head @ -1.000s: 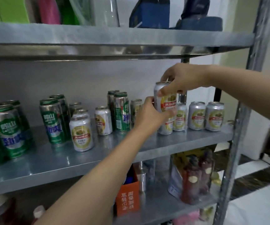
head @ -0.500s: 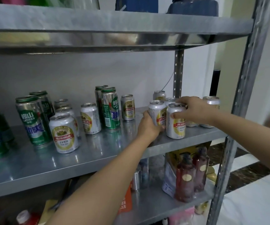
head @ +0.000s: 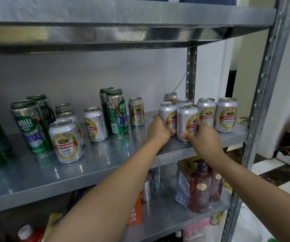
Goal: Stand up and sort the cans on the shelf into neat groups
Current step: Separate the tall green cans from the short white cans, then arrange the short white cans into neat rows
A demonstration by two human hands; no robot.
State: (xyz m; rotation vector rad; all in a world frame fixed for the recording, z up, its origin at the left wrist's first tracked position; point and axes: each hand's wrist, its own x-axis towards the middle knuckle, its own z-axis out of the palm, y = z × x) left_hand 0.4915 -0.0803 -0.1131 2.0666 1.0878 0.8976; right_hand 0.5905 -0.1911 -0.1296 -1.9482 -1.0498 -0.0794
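At the middle shelf's 9 o'clock, a tall green-and-silver aluminium can [head: 29,126] carried white "崂山" over "LAOSHAN"; the big characters below were illegible. A second tall green can [head: 117,112], toward 12 o'clock, showed "崂山", "LAO" and a barcode with unreadable digits. At 7 o'clock a short silver can with a gold-and-red oval label [head: 65,141] read "燕京啤酒" on its red band, with "JING BEER" arching above. At 3 o'clock a front silver can [head: 187,120], held by the right hand [head: 204,138], showed "YAN JING". The neighbour silver can [head: 166,114], held by the left hand [head: 158,132], showed part of the same band. One shelf lower, at 6 o'clock, an orange carton [head: 137,213] bore white characters too skewed to read.
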